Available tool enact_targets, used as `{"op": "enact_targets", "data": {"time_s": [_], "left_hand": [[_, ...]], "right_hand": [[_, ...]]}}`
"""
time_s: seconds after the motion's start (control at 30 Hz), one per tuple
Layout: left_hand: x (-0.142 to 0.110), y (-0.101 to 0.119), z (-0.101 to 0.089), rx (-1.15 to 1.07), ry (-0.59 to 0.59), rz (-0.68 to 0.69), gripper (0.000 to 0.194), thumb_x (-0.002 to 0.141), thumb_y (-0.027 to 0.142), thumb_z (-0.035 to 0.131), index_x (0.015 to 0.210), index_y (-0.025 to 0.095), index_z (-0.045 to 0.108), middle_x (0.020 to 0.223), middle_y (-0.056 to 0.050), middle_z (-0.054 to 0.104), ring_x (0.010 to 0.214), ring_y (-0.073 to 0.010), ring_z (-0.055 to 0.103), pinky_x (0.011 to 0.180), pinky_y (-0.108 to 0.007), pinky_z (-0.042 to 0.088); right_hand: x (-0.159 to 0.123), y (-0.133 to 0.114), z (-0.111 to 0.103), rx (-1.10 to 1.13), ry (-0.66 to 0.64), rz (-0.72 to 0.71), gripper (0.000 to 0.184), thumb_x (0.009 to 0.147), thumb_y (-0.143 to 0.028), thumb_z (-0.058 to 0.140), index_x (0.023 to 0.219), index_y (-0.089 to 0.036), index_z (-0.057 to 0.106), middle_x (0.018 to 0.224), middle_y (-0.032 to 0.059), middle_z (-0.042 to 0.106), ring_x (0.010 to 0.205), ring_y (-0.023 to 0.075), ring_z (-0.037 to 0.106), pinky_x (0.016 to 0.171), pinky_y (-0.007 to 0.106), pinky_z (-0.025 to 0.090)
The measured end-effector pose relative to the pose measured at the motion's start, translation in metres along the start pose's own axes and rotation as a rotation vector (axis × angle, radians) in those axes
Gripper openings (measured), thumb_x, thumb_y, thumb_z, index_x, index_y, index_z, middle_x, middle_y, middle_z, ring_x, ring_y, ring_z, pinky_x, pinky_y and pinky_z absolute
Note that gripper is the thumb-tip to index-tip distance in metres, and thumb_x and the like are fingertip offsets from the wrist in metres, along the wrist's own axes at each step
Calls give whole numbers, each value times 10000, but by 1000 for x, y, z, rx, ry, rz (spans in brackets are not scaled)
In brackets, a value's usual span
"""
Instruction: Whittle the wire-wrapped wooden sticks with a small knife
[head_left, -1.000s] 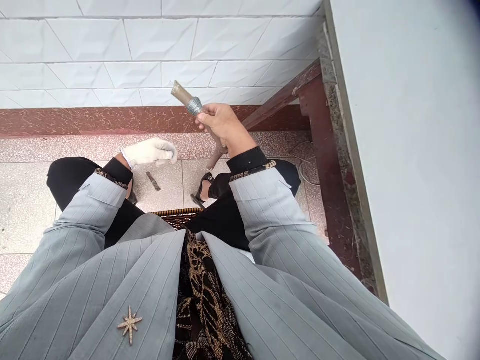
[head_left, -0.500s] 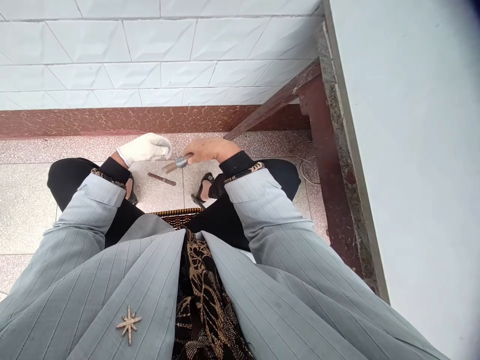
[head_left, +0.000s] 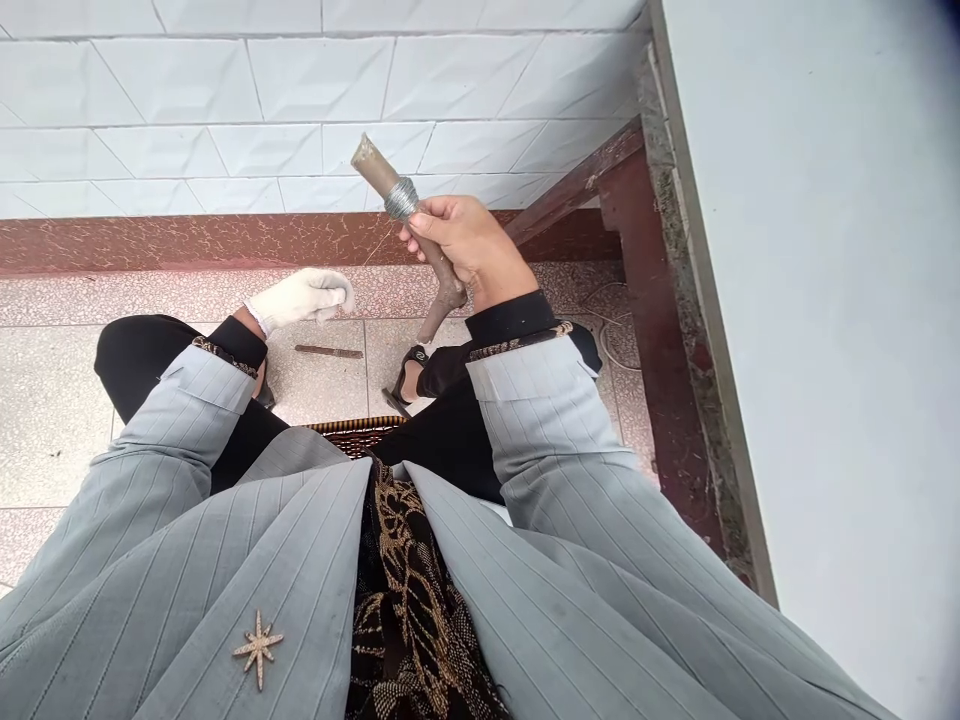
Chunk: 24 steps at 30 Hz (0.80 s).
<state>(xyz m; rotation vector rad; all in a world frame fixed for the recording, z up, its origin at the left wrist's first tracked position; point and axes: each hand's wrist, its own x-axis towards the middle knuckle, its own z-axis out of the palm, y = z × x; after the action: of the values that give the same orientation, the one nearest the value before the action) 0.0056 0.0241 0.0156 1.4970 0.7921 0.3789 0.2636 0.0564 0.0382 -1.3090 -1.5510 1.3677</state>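
My bare right hand (head_left: 461,240) is closed round the shaft of a brown tool with a wire-wrapped band (head_left: 397,195), raised in front of the white tiled wall, its thick end pointing up and left. My left hand (head_left: 304,297), in a white glove, hovers low over the floor with its fingers curled; what it holds, if anything, is hidden. A thin dark metal rod (head_left: 328,351) lies on the floor tile just below the gloved hand.
I sit with knees apart in black trousers and a grey striped jacket. A sandalled foot (head_left: 409,370) rests on the speckled floor tiles. A woven basket edge (head_left: 352,432) shows between my legs. A dark red door frame (head_left: 645,300) and a white wall stand at right.
My right hand swung the tool down to the floor beside the rod, then lifted it again to the raised position. The rod on the floor turned to lie more level.
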Motion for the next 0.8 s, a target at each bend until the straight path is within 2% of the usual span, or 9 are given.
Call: {"op": "enact_targets", "data": {"time_s": [0.13,0.23,0.3,0.4,0.5,0.57,0.67,0.73,0.8], "left_hand": [[-3,5,1,16,-76,-6,217,920,313,697,832,115,691,656,-9,592,517,-71,459,517,-198,376],[-6,7,-2,29,-75,-14,186,900,287,705,823,117,702,669,-16,611,519,-71,464,523,-203,380],[-8,9,-6,36,-40,-4,173,895,277,708,819,122,700,642,-8,593,508,-68,449,522,-207,372],[-10,10,-11,71,35,8,159,893,258,701,805,126,685,615,2,562,509,-67,444,533,-217,366],[-10,9,-15,135,116,9,124,889,204,662,793,125,673,613,0,554,519,-70,448,544,-226,363],[-8,6,-17,168,192,10,94,885,167,623,822,124,676,599,6,538,516,-73,438,541,-227,358],[-4,0,-20,192,291,-14,78,876,144,602,865,126,677,588,20,516,513,-79,428,534,-221,358],[-2,-4,-20,197,307,-52,56,871,136,615,861,127,670,607,18,527,519,-80,438,538,-218,368],[0,-7,-18,200,274,-85,58,884,135,621,843,126,661,622,13,537,520,-77,442,542,-218,370]], "right_hand": [[14,15,8,-437,92,19,235,943,-408,620,1037,-199,672,943,86,698,904,233,633,773,369,494],[16,18,15,-803,13,31,244,898,-310,660,1088,-166,717,1047,128,708,981,282,635,817,395,487],[12,16,22,-961,-152,64,223,878,-261,666,1061,-157,740,1056,142,711,951,279,635,802,389,471],[3,12,35,-1039,-502,51,134,867,-232,669,959,-185,755,957,104,716,840,229,622,735,349,430],[-3,8,45,-962,-810,-13,106,861,-226,663,915,-201,751,845,40,706,787,188,601,715,312,403],[-5,5,46,-858,-929,-64,154,860,-239,653,965,-190,756,835,22,708,790,181,600,721,302,403],[-10,-4,37,-645,-887,-143,284,856,-299,666,1106,-189,748,943,22,736,865,192,626,775,308,427],[-15,-12,28,-495,-744,-170,313,860,-309,666,1146,-201,732,1002,23,740,910,196,637,815,318,448],[-20,-19,19,-377,-531,-167,284,868,-310,667,1127,-204,718,999,38,740,893,199,640,808,329,474]]}}
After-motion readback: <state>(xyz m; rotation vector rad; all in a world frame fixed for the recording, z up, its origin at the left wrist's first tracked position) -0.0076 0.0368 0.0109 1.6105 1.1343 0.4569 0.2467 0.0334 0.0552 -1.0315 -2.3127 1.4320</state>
